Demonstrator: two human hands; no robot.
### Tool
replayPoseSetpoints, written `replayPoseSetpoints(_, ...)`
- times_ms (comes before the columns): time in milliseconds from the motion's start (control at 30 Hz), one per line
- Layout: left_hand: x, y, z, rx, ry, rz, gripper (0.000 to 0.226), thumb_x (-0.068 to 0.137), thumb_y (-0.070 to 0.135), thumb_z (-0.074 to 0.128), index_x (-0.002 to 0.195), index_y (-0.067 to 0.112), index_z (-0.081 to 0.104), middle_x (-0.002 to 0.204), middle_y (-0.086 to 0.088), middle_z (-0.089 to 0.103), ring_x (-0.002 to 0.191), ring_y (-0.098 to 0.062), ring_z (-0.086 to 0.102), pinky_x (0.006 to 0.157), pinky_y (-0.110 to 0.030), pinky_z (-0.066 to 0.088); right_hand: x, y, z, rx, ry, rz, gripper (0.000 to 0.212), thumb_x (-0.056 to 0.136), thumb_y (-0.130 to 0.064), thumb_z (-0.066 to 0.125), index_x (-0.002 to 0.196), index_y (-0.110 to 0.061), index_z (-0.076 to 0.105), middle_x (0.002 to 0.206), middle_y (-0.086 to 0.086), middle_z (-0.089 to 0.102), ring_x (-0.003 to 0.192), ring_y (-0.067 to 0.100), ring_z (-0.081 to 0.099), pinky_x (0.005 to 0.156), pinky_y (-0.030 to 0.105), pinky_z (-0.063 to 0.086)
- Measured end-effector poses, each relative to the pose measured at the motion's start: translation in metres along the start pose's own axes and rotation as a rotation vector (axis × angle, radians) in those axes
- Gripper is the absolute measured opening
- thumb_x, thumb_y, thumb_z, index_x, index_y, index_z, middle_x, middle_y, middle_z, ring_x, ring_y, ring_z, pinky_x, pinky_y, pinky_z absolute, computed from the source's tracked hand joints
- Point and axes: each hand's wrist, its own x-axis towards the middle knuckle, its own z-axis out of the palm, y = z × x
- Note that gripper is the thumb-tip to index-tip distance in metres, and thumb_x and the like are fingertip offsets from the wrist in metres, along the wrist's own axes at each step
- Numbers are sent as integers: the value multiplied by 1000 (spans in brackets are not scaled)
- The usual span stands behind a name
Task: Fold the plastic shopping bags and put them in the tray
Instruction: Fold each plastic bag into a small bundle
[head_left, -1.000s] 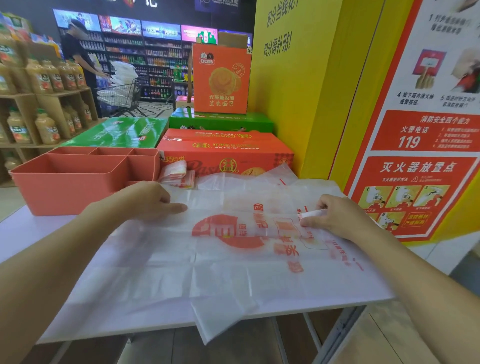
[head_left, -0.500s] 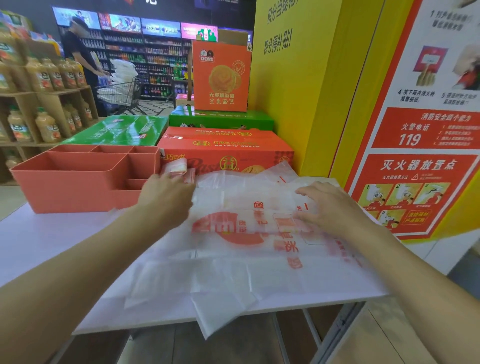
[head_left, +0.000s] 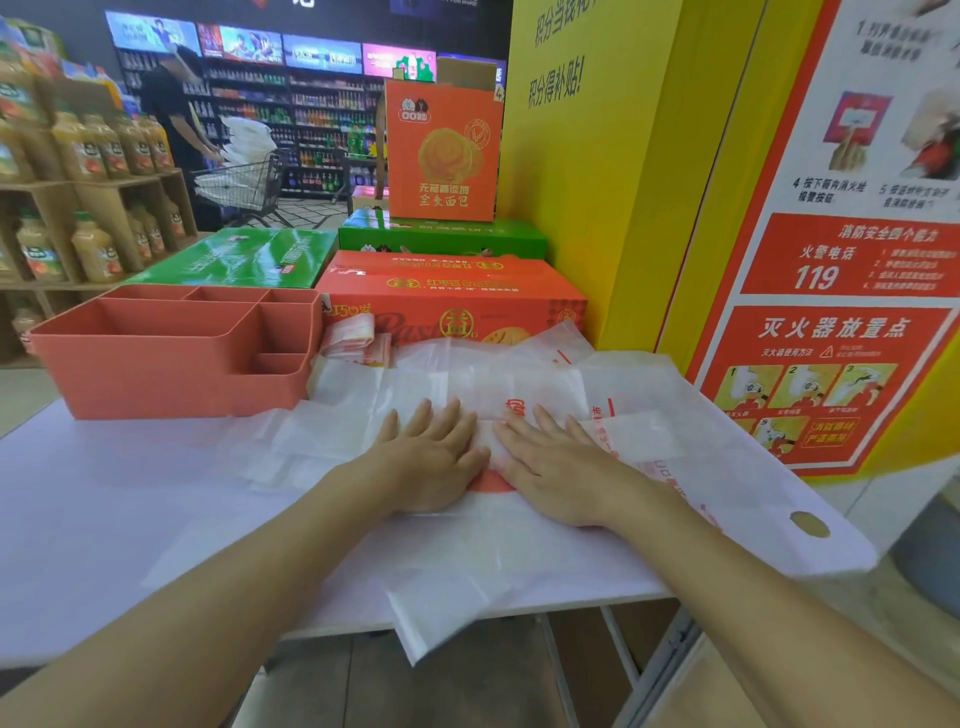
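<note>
A corner of the plastic bag (head_left: 519, 561) hung over the counter's (head_left: 104, 519) near edge. My left hand (head_left: 431, 467) and right hand (head_left: 556, 473) pressed flat on its middle, fingers straight, side by side. Farther left stood the tray (head_left: 156, 384), with folded bags (head_left: 353, 338) just beside it.

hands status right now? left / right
Left hand: open, fingers straight, pressing flat on the plastic bag.
Right hand: open, fingers straight, pressing flat on the same bag.
</note>
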Motion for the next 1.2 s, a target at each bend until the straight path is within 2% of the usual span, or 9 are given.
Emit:
replayPoseSetpoints(267, -8, 3, -7, -123, 23, -8, 68, 103, 59, 14, 160, 27, -6, 167, 4, -15, 153, -25, -15, 122, -55, -5, -5, -4, -6, 78, 26, 1, 63, 106, -53, 19, 163, -29, 8, 170, -12, -6, 156, 16, -9, 126, 44, -4)
replayPoseSetpoints(467, -29, -12, -18, -124, 130, 96, 64, 100, 62, 30, 155, 29, 29, 166, 5, 18, 153, -19, 15, 123, -46, 17, -22, 0, -27, 72, 105, -75, 46, 104, -45, 42, 147, -28, 47, 154, -5, 47, 144, 20, 38, 115, 43, 37)
replayPoseSetpoints(633, -43, -19, -23, -45, 105, 144, 60, 103, 58, 27, 157, 32, 26, 165, 11, 22, 151, -14, 22, 121, -36, 24, -29, 5, -32, 45, 64, -118, 46, 108, -47, 36, 150, -33, 45, 158, -14, 41, 146, 12, 37, 121, 37, 30)
replayPoseSetpoints(767, -52, -23, -28, -12, 84, 174, 55, 104, 52, 28, 156, 35, 27, 161, 9, 31, 147, -17, 33, 119, -37, 29, -34, 8, -29, 64, 53, -91, 48, 108, -50, 31, 152, -35, 41, 159, -15, 38, 145, 11, 37, 120, 35, 30)
replayPoseSetpoints(933, -57, -27, -29, 25, 106, 161, 44, 102, 39, 34, 146, 34, 41, 132, -4, 62, 116, -29, 59, 97, -41, 47, -49, 11, -31, 5, 73, -143, 53, 105, -40, 40, 157, -38, 31, 162, -18, 33, 147, 8, 33, 118, 27, 27)
replayPoseSetpoints(1000, -58, -30, -31, 11, 124, 133, 42, 103, 33, 34, 143, 34, 45, 123, -9, 64, 111, -31, 61, 93, -40, 49, -50, 13, -32, 39, 96, -131, 52, 104, -32, 41, 155, -41, 33, 153, -19, 46, 136, 6, 46, 110, 24, 36)
replayPoseSetpoints(1067, -58, -35, -32, -43, 147, 112, 38, 103, 29, 34, 137, 35, 50, 115, -9, 66, 107, -31, 62, 91, -40, 49, -49, 18, -31, 87, 129, -111, 45, 105, -27, 40, 146, -45, 45, 120, -21, 66, 101, 1, 62, 87, 18, 47)
replayPoseSetpoints(1100, -58, -38, -33, -67, 161, 105, 36, 103, 30, 35, 133, 35, 54, 112, -7, 68, 106, -30, 62, 90, -40, 49, -48, 21, -31, 93, 150, -94, 38, 106, -28, 40, 137, -45, 53, 105, -19, 69, 89, 4, 63, 79, 22, 49)
replayPoseSetpoints(1200, -58, -47, -37, -102, 176, 90, 27, 103, 28, 38, 117, 29, 61, 98, -2, 67, 95, -26, 60, 84, -38, 48, -45, 34, -34, 91, 202, -34, 25, 106, -40, 41, 115, -36, 64, 100, -9, 71, 91, 16, 64, 81, 36, 52)
